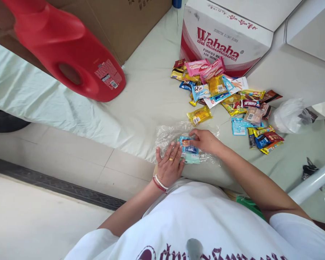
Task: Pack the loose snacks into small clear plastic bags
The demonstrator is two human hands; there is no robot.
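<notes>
My left hand (pixel 169 164) lies flat with fingers spread on a clear plastic bag (pixel 168 134) at the edge of a pale green sheet. My right hand (pixel 206 141) is curled with its fingertips pinching a small blue snack packet (pixel 189 146) that sits on or inside the bag. A heap of snack packets (pixel 222 90) lies farther away: pink wafers, yellow bars, blue sachets. A single yellow packet (pixel 199 115) rests just beyond the bag.
A white and red Wahaha carton (pixel 219 39) stands behind the snacks. A big red jug (pixel 70 54) lies at the left by a brown cardboard box (pixel 124 21). A crumpled white bag (pixel 289 115) sits at right, a white rail (pixel 311 182) near my right arm. Tiled floor lies to the left.
</notes>
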